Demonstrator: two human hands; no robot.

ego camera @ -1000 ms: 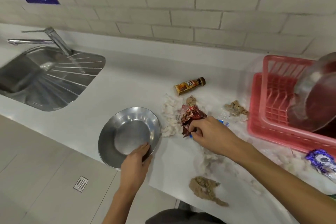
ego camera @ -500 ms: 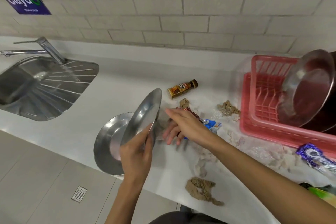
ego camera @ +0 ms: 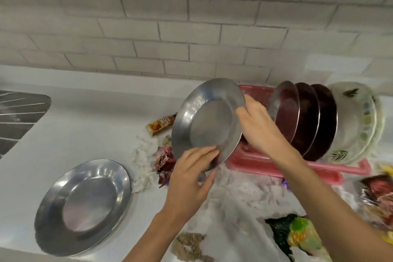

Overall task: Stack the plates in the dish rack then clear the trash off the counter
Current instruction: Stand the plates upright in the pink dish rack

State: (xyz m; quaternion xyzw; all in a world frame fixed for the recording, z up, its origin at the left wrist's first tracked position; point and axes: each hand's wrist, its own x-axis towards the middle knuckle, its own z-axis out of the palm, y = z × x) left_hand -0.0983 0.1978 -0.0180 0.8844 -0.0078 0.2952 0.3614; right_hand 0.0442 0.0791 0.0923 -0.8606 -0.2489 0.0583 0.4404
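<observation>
A steel plate [ego camera: 204,121] is held tilted in the air just left of the pink dish rack [ego camera: 319,168]. My left hand [ego camera: 191,174] grips its lower rim and my right hand [ego camera: 258,125] grips its right rim. A second steel plate [ego camera: 85,204] lies flat on the white counter [ego camera: 89,125] at the lower left. Several plates [ego camera: 306,117] stand upright in the rack, dark ones and a white patterned one [ego camera: 359,121]. Trash lies around: a small brown bottle [ego camera: 159,126], a red wrapper [ego camera: 164,161], white tissue [ego camera: 142,168] and a brown crumpled paper [ego camera: 189,244].
A steel sink drainboard [ego camera: 19,121] sits at the far left. A green and yellow wrapper [ego camera: 297,236] and a red packet [ego camera: 378,191] lie at the lower right near the counter edge. A tiled wall [ego camera: 191,17] rises behind the counter.
The lifted steel plate moved up and right toward the rack. My right hand left the red wrapper and took hold of the plate's rim. The view shifted right.
</observation>
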